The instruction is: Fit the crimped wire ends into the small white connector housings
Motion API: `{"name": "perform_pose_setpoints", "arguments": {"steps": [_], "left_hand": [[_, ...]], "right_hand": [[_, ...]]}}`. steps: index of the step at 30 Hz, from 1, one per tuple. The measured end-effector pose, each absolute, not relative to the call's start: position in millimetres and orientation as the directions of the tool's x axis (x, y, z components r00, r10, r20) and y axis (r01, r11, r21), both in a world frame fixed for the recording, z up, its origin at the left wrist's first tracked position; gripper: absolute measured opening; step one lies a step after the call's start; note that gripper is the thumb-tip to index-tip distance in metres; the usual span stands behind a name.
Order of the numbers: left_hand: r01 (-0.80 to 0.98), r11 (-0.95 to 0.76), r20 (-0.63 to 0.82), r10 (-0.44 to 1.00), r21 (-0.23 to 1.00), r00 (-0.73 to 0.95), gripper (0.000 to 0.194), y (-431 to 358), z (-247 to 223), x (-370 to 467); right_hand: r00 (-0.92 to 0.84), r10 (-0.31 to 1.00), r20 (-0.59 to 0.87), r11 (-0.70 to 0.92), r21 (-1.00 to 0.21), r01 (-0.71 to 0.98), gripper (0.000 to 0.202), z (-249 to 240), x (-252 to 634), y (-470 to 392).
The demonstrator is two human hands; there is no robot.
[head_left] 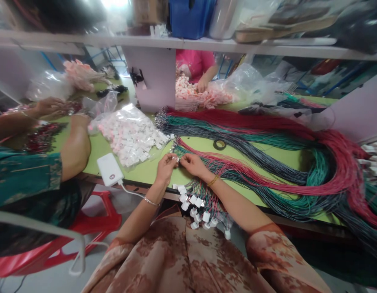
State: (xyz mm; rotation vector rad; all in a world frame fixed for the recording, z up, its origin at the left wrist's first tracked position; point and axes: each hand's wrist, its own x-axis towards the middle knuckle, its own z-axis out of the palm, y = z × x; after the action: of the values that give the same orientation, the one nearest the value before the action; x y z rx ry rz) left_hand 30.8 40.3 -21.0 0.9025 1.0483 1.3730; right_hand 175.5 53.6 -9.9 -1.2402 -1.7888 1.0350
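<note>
My left hand (166, 166) is closed in a pinch on a small white plastic connector (175, 159) near the table's front edge. Beside it, almost fingertip to fingertip, my right hand (192, 164) pinches what looks like a thin wire; its end is too small to make out. Just beyond my fingers lie the metal-tipped ends of a bundle of red, green and black wires (252, 171), which runs off to the right. Below my right wrist, several wired white connectors (198, 202) hang over the table edge.
A clear bag of white connectors (127, 134) lies to the left, near a white power bank (109, 169) with a cable. Black tape (219, 144) rests between wire bundles. A co-worker's arm (78, 142) is at left, above a red stool (106, 219). Another person sits opposite, behind the shelf (188, 43).
</note>
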Motion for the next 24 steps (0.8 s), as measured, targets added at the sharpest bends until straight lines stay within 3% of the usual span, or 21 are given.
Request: {"name": "perform_pose_setpoints", "arguments": {"steps": [10,17,19,24], "left_hand": [[-0.363,0.070,-0.110,0.990,0.929,-0.088,0.032,42.2,-18.8,31.4],[-0.326,0.067,-0.106,0.989,0.943,-0.104,0.028,37.9,-15.8,31.3],[-0.326,0.077,-0.123,0.985,0.942,-0.124,0.026,38.0,-14.8,30.7],[-0.305,0.098,-0.135,0.985,0.947,-0.104,0.023,37.3,-12.3,28.7]], "right_hand": [[-0.323,0.931,0.171,0.309,-0.839,0.448,0.016,-4.0,178.2,52.2],[-0.335,0.923,0.187,0.347,-0.782,0.518,0.022,-2.9,178.0,53.8],[-0.316,0.931,0.184,0.350,-0.702,0.620,0.021,1.5,180.6,60.8],[-0.279,0.954,0.113,0.301,-0.359,0.884,0.014,5.4,180.5,79.1]]}}
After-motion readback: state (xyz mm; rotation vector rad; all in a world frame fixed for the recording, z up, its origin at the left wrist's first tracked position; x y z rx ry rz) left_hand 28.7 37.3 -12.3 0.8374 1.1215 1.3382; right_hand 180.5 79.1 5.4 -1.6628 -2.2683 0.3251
